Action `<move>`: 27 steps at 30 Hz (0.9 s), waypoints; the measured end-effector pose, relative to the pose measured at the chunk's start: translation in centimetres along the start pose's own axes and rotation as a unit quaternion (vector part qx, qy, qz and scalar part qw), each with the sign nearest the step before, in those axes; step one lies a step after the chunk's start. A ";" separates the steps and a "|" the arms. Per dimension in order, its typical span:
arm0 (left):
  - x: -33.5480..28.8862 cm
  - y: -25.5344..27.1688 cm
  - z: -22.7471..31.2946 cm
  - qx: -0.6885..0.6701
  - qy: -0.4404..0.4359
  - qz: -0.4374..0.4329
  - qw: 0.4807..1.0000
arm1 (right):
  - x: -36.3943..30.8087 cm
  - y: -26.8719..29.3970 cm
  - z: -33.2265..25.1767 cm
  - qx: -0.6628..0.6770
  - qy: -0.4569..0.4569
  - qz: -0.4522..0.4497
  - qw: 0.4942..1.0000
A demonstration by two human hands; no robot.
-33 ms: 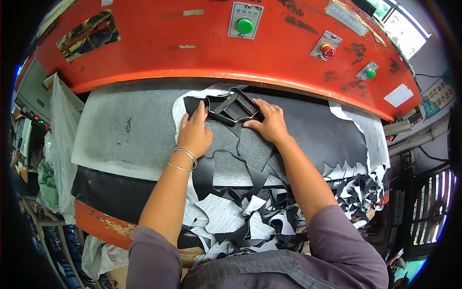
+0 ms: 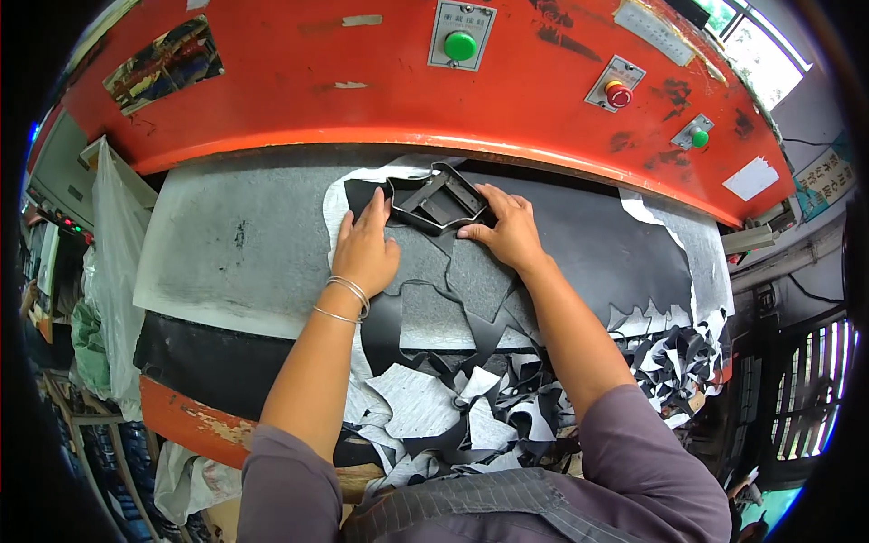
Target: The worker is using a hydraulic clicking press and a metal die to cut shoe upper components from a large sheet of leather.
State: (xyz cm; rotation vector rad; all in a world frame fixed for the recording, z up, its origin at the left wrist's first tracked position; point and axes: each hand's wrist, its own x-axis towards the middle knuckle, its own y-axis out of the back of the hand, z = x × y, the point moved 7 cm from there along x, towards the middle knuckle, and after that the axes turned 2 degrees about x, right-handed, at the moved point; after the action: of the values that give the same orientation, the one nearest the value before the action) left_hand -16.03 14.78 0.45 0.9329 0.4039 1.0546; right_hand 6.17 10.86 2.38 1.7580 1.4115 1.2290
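A black metal cutting die, an angular frame with inner crossbars, lies on black sheet material towards the back of the work surface. Against its left edge my left hand rests with fingers stretched out, two bangles on the wrist. At the die's right corner, my right hand has its thumb along the near side and its fingers by the right edge. Narrow cut strips of the sheet trail from the die towards me. The sheet's pale underside shows along its turned edges.
The red press beam spans the back, carrying a green button, a red knob and a smaller green button. A grey cutting board lies beneath. Black and white scraps pile up at the near edge.
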 end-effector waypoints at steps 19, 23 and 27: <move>-2.4 9.4 11.0 -0.205 -0.066 0.167 0.962 | -8.2 24.4 7.1 0.448 -0.071 0.484 0.748; -5.8 16.6 22.7 -0.074 -0.320 0.418 0.847 | -11.1 36.1 9.8 0.205 -0.086 0.726 0.651; -3.6 14.3 24.2 0.114 -0.310 0.289 0.898 | -9.4 37.4 13.3 0.031 -0.176 0.613 0.770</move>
State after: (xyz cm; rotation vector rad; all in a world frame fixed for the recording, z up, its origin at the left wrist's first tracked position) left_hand -9.14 3.04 25.35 1.5944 -0.3171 1.1755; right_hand 34.17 -7.26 25.95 2.8682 -0.1004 1.2326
